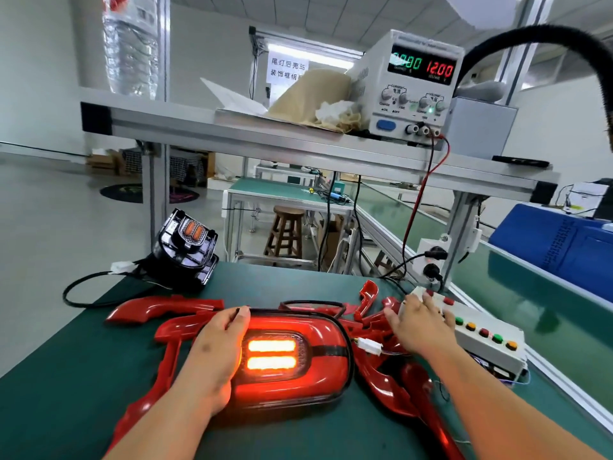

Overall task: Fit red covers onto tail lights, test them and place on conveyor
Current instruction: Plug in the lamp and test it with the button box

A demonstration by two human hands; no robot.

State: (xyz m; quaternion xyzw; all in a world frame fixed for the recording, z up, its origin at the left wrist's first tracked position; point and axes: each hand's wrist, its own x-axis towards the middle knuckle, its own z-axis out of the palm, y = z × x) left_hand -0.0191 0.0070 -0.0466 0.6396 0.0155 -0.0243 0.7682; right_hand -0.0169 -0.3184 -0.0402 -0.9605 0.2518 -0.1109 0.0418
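A tail light (292,356) with a red cover fitted lies on the green mat in front of me, glowing red with two bright bars lit at its middle. My left hand (215,353) rests on its left end, fingers curled over the edge. A white connector (370,346) is plugged in at its right side. My right hand (419,323) lies flat on the white button box (491,340), fingers over the near buttons. Several loose red covers (166,308) lie around the lamp. Another tail light (185,250) without a cover stands at the mat's back left.
A power supply (414,84) on the shelf above reads 12.00, with red and black leads running down. The green conveyor (530,287) runs along the right. A blue bin (557,240) stands beyond it. A black cable (79,293) loops off the mat's left edge.
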